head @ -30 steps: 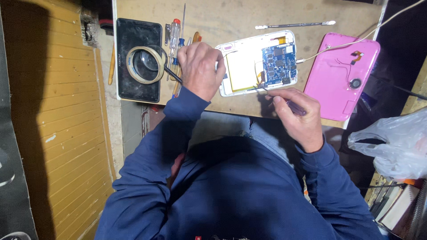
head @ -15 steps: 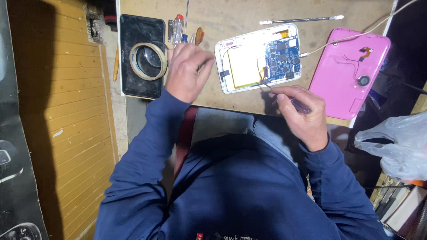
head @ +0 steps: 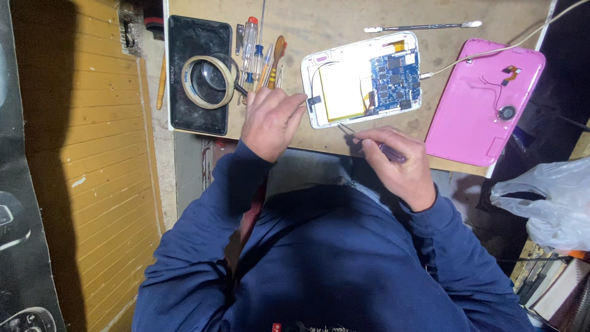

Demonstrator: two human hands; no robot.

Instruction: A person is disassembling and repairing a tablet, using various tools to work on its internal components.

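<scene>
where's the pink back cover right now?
In the head view the pink back cover lies inside-up at the right end of the wooden board, just right of the opened tablet and beyond the right hand.

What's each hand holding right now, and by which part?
Right hand grips a thin screwdriver by its handle. Left hand holds nothing, fingertips at the opened tablet's edge.

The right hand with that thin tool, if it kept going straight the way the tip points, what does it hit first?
Most likely the opened white tablet: the right hand aims its thin tool up-left, its tip just short of the tablet's near edge, though height above the board is unclear.
</scene>
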